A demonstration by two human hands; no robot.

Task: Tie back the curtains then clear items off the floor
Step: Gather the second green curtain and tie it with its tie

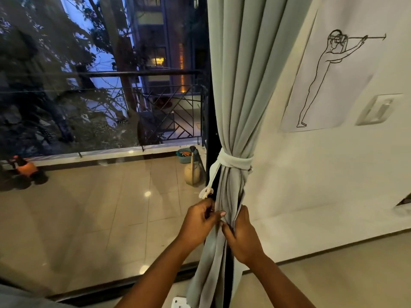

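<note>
A pale grey-green curtain [242, 90] hangs at the right edge of a glass door, gathered at mid-height by a white tie-back [235, 163] wrapped around it. The tie's loose end [206, 191] dangles on the left. Below the tie, my left hand [198, 223] pinches the curtain's folds from the left, fingers closed on the fabric. My right hand [242, 236] grips the same bunch from the right, thumb pressed into the folds. A small white object [180, 302] lies on the floor at the curtain's foot, partly cut off.
The glass door [100, 107] looks onto a tiled balcony with a ride-on toy [22, 172], a teal basket [184, 155] and a round tan jug [193, 174]. A white wall [322, 174] on the right carries a line drawing [329, 74] and a switch plate [378, 110].
</note>
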